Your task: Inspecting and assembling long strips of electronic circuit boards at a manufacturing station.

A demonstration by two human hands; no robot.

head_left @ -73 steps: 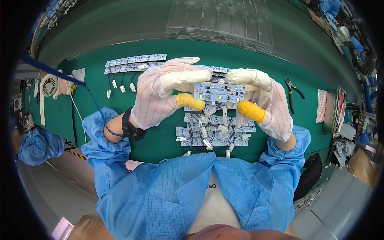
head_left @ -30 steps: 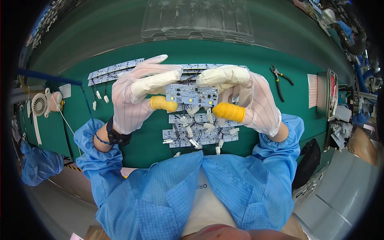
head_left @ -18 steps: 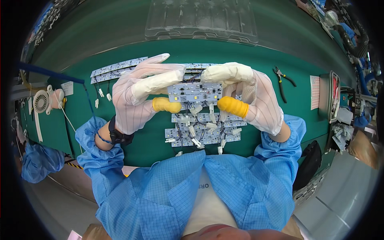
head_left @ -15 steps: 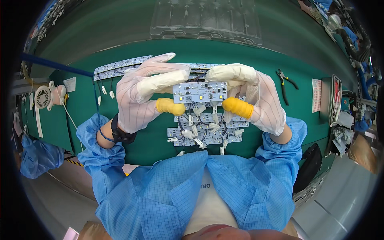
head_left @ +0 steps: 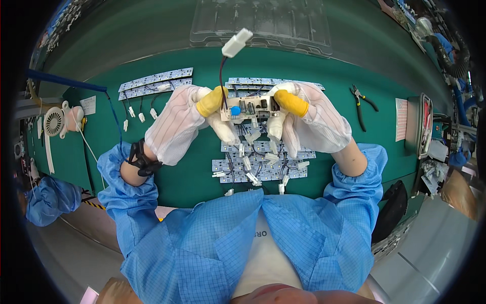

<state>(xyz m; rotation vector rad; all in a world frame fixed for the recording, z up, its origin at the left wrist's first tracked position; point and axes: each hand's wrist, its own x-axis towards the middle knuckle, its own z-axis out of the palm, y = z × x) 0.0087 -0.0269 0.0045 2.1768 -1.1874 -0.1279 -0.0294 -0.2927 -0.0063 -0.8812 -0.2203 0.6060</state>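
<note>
A small circuit board (head_left: 248,107) is raised above the bench, its component side with a blue disc part and dark parts facing up. My left hand (head_left: 177,121) pinches its left end, and my right hand (head_left: 321,121) pinches the right end. Both hands wear white striped gloves with yellow thumb covers. From the board's left end, a dark wire rises to a white plug (head_left: 236,42). Beneath my hands lie several LED boards (head_left: 288,171) with white plugs on short wires. Behind the held board, more LED strips (head_left: 238,81) are partly hidden.
LED strips (head_left: 156,77) lie at the back left. Pliers (head_left: 359,107) with black and yellow handles and a metal tray (head_left: 419,126) are on the right. A small fan (head_left: 54,123) stands at the left. A clear plastic tray (head_left: 260,25) lies along the back.
The board has been flipped from its LED side to its component side, and its wire and plug now stick up. My hands moved slightly away from me, thumbs turning on top.
</note>
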